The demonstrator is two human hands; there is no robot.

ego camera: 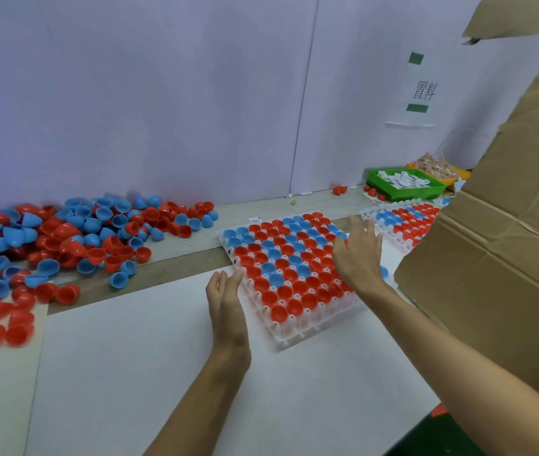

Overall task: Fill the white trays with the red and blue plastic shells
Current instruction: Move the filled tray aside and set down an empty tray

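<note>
Head view: you're flanking the near white tray (294, 340) on the counter (162, 373), likely to shift it since only its front row looks unfilled; the loose shells (64, 245) are lying piled at far left. Your left hand (225, 301) is standing edge-on at the tray's left rim, fingers straight, holding nothing; your right hand (358, 255) is hovering spread over its right side.

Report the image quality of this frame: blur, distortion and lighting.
Head view: wide-angle distortion bends the pale wall panels; motion blur smears the loose pile of red and blue plastic shells at the left edge; the white grid tray of shells is sharper; both hands, left and right, look slightly soft; lighting is even, with faint shadows.
</note>
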